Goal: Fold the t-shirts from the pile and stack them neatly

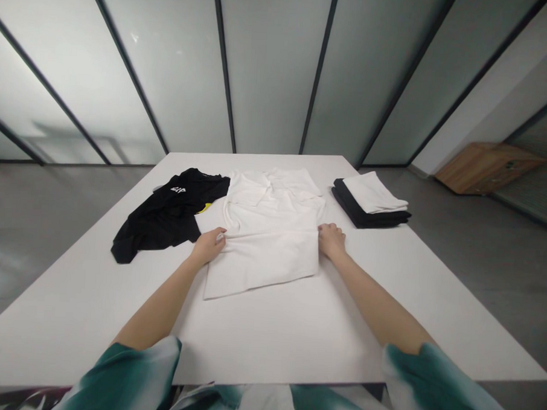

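Note:
A white T-shirt [271,253] lies spread on the table in front of me, its near part flat and its far part wrinkled. My left hand [210,246] pinches the shirt's left edge about midway along. On the opposite edge, my right hand [331,239] has its fingers closed on the fabric. Both hands rest low at the table, roughly level with each other. A crease runs across the shirt between them. The fingertips are partly hidden by the cloth.
A crumpled black T-shirt [164,212] with white lettering and a bit of yellow lies at the left. To the right sits a stack with a folded white garment [374,192] on folded black ones [368,219]. The white table [267,350] reaches toward frosted glass panels [270,72].

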`<state>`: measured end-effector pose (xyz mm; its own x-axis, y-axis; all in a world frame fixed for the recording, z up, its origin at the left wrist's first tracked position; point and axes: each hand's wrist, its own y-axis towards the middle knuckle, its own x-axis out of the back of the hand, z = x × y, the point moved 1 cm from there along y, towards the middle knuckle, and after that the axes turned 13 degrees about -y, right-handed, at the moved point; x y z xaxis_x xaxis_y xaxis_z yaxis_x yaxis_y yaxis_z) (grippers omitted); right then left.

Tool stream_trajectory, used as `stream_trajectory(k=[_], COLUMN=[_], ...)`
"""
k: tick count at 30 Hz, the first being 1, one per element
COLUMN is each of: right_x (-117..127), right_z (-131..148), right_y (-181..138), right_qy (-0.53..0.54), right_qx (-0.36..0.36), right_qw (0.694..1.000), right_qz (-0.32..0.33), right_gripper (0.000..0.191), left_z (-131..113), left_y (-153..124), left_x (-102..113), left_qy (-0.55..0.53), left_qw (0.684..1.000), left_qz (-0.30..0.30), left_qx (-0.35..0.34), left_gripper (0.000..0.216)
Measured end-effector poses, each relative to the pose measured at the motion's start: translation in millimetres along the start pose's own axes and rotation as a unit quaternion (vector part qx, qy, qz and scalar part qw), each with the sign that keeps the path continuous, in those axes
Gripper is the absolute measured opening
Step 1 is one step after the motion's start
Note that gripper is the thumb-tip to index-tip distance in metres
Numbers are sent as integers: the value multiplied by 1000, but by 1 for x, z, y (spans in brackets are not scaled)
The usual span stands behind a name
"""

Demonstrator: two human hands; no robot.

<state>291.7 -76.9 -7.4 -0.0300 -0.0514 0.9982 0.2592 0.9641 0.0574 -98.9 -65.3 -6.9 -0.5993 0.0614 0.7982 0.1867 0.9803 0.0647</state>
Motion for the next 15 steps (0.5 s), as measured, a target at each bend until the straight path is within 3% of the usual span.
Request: stream_trajectory(k=[4, 6, 8, 10, 11, 12, 15], right_x=[-4, -5, -3, 0, 3, 5, 11], right_z=[11, 8, -2, -19, -30, -42, -80], right_y=[8, 13, 17, 20, 20, 19, 15], right_qy=[148, 274, 444, 607, 651, 671, 644], right_qx=[49, 29, -33, -95, -116, -135, -171], right_qw=[988, 961, 895, 789, 750, 729, 746], right_qz=[-10, -15, -8, 1, 2, 1, 18], right_gripper=[17, 10, 13, 17, 18, 19, 27], left_z=[0, 0, 1, 2, 2, 3, 5], left_y=[0, 0, 0, 0, 0, 1, 3], left_x=[-3, -3, -3, -2, -1, 1, 5], left_qy=[5, -4, -25, -53, -67, -81, -118], left_qw=[1000, 1000, 999, 996, 995, 993, 989], left_qz=[-8, -15, -37, -65, -77, -85, -81], left_qx=[-15, -18, -22, -20, -14, -7, 24], left_gripper=[40, 39, 38, 38, 38, 37, 37])
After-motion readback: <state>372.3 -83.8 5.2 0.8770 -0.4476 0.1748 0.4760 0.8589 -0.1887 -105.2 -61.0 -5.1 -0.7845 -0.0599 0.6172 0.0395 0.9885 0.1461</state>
